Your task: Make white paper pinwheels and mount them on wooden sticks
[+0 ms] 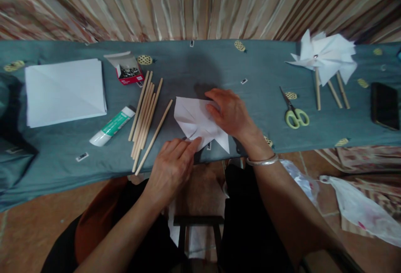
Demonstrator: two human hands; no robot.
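Note:
A white sheet of paper [200, 116], cut and partly folded into a pinwheel shape, lies near the front edge of the cloth-covered table. My left hand [175, 160] has its fingers together on the paper's near side, the index fingertip pressing close to its middle. Over the far right part curls my right hand [230, 112], thumb on top and fingers at the far edge, hiding that corner. One pointed paper flap sticks out toward me below the right hand. Just left of the paper lies a single wooden stick [155, 135].
Several wooden sticks [145, 114], a glue tube [112, 127], an open red box of small metal pieces [128, 72] and a paper stack [65, 91] lie left. Right are scissors [294, 114], finished paper pinwheels [328, 51] on sticks and a phone [385, 106]. A curtain [200, 6] hangs behind.

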